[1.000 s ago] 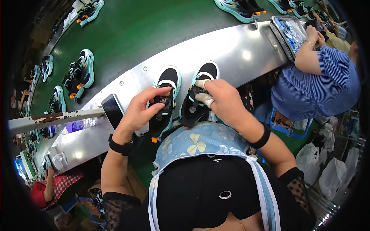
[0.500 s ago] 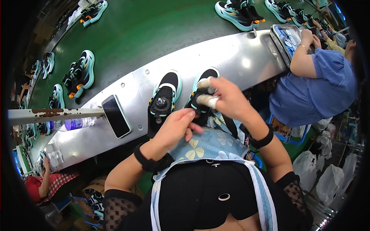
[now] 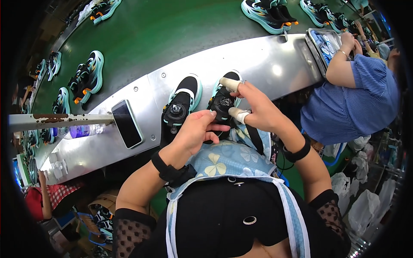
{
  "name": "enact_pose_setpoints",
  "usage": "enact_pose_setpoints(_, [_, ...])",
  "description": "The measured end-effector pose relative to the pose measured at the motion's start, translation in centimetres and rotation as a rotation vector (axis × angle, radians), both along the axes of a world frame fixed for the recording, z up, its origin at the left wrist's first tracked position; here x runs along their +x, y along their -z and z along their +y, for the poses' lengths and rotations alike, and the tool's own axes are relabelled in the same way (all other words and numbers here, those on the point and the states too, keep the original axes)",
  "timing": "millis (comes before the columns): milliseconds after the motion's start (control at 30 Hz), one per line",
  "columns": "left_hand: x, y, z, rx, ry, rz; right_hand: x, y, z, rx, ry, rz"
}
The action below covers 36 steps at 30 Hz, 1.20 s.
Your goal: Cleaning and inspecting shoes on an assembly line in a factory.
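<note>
Black-and-teal dial-laced sneaker (image 3: 223,101) gripped in both hands on the steel surface (image 3: 266,60).
Left hand (image 3: 195,131) curls around its heel; right hand (image 3: 258,107), fingertips taped, pinches its side beside the matching sneaker (image 3: 180,105).

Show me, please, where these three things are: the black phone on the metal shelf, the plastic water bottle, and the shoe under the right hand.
black phone (image 3: 127,124), head view, middle of its dark screen.
plastic water bottle (image 3: 81,130), head view, its clear body.
shoe (image 3: 223,104), head view, the round dial on its black upper.
</note>
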State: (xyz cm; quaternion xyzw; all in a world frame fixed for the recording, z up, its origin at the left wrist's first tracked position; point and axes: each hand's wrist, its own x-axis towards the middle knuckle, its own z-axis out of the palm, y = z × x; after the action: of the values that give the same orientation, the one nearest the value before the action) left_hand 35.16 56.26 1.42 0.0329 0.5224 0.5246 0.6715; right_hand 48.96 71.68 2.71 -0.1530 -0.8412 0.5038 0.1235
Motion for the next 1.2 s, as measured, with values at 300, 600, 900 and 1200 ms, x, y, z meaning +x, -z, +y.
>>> enact_pose_setpoints(300, [-0.1, -0.4, -0.2, 0.047, 0.134, 0.109, 0.8, 1.6, -2.8, 0.61, 0.095, 0.063])
enact_pose_setpoints(600, [-4.4, -1.1, -2.1, 0.076, 0.141, 1.42, -3.3, 1.1, -0.2, 0.435, -0.004, 0.052])
enact_pose_setpoints(900, [-4.9, -0.9, -3.0, 0.195, 0.254, 1.276, -8.0, 2.3, 0.1, 0.158, -0.33, -0.183])
enact_pose_setpoints(1200, [-5.7, -1.0, -2.7, 0.365, 0.248, 1.142, -7.9, 2.4, 0.6, 0.152, -0.342, -0.24])
